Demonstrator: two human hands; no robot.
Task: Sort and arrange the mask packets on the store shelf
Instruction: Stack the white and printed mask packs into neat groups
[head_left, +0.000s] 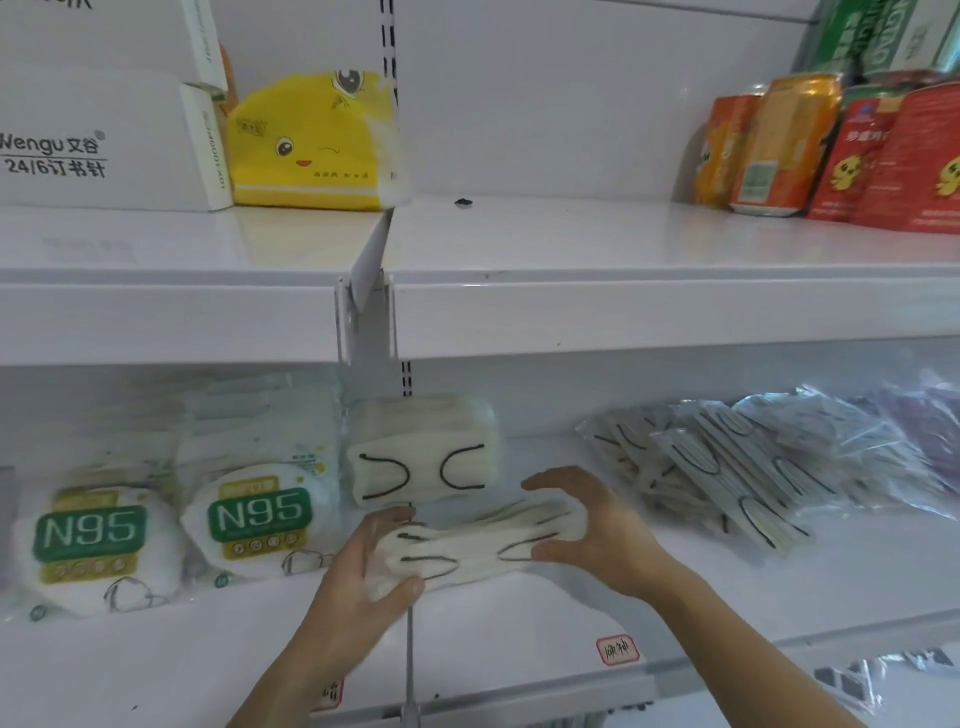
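A small bunch of clear mask packets (467, 545), white masks with black ear loops, is held between both hands just above the lower shelf (519, 623). My left hand (363, 577) grips its left end, thumb underneath. My right hand (587, 530) grips its right end. Behind them stands a neat stack of the same packets (421, 457). A loose heap of mask packets (727, 478) lies to the right on that shelf. Two N95 mask packs (88, 545) (260, 519) lean at the left.
The upper shelf (571, 249) carries white staple boxes (104, 140) and a yellow tissue pack (311, 145) at left, orange cans (769, 145) and red packages (904, 156) at right. A red-bordered price tag (617, 649) sits on the lower shelf's front edge.
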